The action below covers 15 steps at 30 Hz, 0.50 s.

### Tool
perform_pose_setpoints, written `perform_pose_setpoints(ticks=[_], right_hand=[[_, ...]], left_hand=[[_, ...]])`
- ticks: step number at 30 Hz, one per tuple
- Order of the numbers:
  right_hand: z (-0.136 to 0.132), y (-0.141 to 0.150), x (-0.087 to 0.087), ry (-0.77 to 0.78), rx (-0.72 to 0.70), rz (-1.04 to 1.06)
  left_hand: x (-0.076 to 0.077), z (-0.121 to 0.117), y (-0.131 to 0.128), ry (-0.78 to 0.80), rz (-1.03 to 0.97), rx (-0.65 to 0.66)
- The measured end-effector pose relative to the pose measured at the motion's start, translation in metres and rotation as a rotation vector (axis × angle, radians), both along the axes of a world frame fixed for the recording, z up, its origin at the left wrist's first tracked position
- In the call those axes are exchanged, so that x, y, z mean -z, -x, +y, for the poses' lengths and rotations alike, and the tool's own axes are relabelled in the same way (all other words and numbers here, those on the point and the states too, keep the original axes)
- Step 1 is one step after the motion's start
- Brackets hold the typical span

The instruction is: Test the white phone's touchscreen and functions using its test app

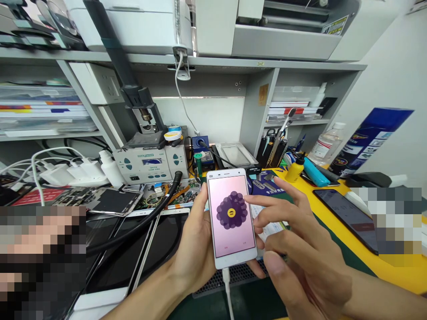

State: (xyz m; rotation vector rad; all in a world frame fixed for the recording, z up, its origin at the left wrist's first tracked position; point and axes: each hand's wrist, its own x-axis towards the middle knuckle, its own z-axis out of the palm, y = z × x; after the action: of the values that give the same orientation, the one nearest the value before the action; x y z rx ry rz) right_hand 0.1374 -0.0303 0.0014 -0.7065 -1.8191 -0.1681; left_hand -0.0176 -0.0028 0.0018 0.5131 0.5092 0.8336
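My left hand (195, 249) grips a white smartphone (231, 218) from behind and holds it upright over the bench. Its screen is lit pink, showing a dark purple flower shape with a yellow centre. A white cable (228, 291) runs down from the phone's bottom edge. My right hand (300, 258) hovers at the phone's right side, index finger stretched out with its tip at the right edge of the screen; the other fingers are loosely curled and hold nothing.
A grey soldering station (150, 162) and a black hose (156, 209) sit behind. Several dark screens and circuit boards (113, 200) lie on the left. A dark phone (347, 218), yellow bottle (295, 169), clear bottle (325, 144) and tool holder (275, 149) stand on the right.
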Motion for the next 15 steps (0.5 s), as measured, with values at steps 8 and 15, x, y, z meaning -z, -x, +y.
perform_pose_setpoints(ticks=[8,15], right_hand=[[-0.0026,-0.0022,0.0015,0.007,0.02,0.011],[0.0015,-0.0025,0.0007,-0.006,0.013,-0.05]], left_hand=[[-0.0013,0.001,-0.0009,0.013,-0.026,0.008],[0.0,-0.0004,-0.0011,0.022,-0.022,0.006]])
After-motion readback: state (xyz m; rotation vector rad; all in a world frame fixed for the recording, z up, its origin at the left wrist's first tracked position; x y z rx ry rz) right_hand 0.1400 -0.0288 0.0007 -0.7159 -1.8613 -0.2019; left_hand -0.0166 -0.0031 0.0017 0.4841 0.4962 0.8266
